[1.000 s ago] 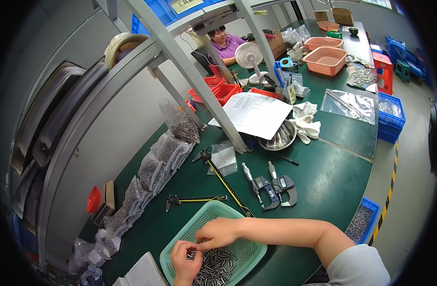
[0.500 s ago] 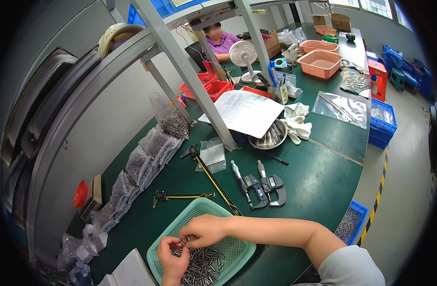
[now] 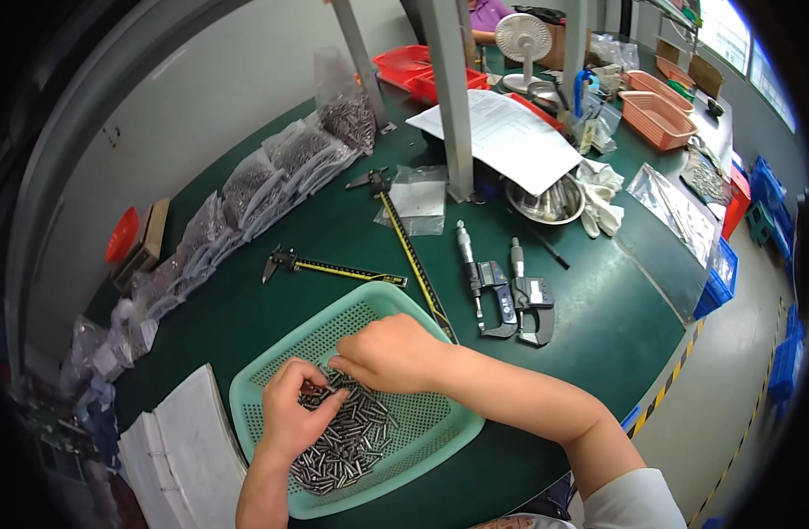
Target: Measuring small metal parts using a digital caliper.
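A light-green perforated plastic basket [image 3: 439,423] holds a heap of small metal pins [image 3: 342,441]. Over the heap, my left hand [image 3: 291,407] is closed, with a small metal pin [image 3: 330,389] between its thumb and fingers. My right hand [image 3: 394,354] reaches in from the right, its fingers curled together close to the left fingertips. What the right fingertips pinch, if anything, is hidden behind that hand. Beyond the basket lie two calipers [image 3: 413,251] [image 3: 334,268]; two digital micrometers [image 3: 491,291] [image 3: 531,304] rest to their right.
Bags of metal parts [image 3: 250,189] line the wall side at left. An open binder [image 3: 188,450] lies left of the basket. A grey metal post [image 3: 448,106] rises beside papers [image 3: 510,132], a metal bowl [image 3: 545,203] and white gloves [image 3: 601,194]. A co-worker's arm [image 3: 484,37] shows at the back.
My view has tilted down and moved closer, so the basket and hands look larger. The left hand has opened its thumb slightly away from the right; both stay over the pins.
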`<state>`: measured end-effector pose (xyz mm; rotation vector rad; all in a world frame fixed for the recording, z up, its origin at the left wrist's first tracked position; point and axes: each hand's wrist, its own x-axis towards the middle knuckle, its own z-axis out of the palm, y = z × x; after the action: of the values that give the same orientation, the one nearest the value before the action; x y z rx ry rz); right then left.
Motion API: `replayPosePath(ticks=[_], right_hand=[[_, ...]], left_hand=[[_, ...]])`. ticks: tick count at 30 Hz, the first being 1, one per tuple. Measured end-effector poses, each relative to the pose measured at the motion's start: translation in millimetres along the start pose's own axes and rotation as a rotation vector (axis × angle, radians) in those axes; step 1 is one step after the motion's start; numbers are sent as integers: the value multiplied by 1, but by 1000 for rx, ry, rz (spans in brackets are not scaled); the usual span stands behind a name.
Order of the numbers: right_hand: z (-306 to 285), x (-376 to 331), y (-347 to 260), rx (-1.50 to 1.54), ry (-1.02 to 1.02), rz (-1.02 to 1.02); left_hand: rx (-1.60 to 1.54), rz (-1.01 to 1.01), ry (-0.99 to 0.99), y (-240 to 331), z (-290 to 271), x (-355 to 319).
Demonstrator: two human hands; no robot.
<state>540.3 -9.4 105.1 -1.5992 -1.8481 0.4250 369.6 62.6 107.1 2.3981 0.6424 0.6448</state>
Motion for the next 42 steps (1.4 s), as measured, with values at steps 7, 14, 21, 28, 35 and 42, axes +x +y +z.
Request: replayPosePath(ticks=[7,14,21,28,35,42], right_hand=[[6,6,-6,18,105,48],[-10,10,-3,-32,354,73],[-33,64,68,-276,126,321],[2,139,52,-557,-379,518],[9,127,62,-618,-302,498],[-38,98,50,-552,119,471]], left_hand=[[104,55,-230,0,-12,-4],[76,95,-270,-5,-7,-11],[115,207,-328,-8,10,-8],[62,280,-334,-6,7,-19],[73,328,-329,3,12,-17],[82,238,-251,-5,22,-3]])
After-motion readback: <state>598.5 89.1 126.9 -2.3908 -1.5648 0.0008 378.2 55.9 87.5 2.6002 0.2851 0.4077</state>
